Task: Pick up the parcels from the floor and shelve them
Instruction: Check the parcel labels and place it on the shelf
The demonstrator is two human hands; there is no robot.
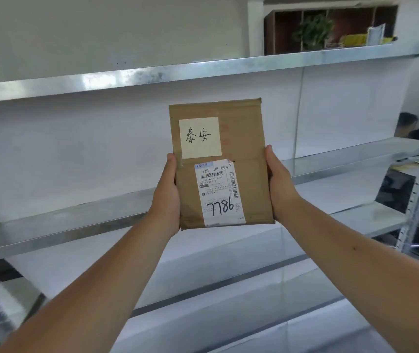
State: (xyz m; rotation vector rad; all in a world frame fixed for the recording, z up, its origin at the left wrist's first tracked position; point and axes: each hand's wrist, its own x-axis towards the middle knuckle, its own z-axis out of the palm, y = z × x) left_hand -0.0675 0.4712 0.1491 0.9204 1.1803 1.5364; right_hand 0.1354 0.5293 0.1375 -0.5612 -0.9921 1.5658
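Brown cardboard is filling the middle of my view. I am holding the parcel (249, 138) up in the air in front of the metal shelves, and it is not touching any of them. My left hand (167, 197) is gripping its left side and my right hand (280, 189) is gripping its right side. My thumbs are pressing flat on the front edges. My other fingers are hiding behind the parcel, so I cannot tell how they are lying. A yellow note (200, 137) and a white label (219, 192) are facing me.

I am thinking it could slip, because I am only squeezing the lower half. It could also bump the front edge of the middle shelf (76, 220) if I am pushing it in too low. It could tip over if I am standing it on its thin end.

The shelf boards are looking smooth, grey and shiny. The top shelf (152, 75) is running above. Far off on the right, a green plant (312, 31) is sitting in a wooden box (269, 34).
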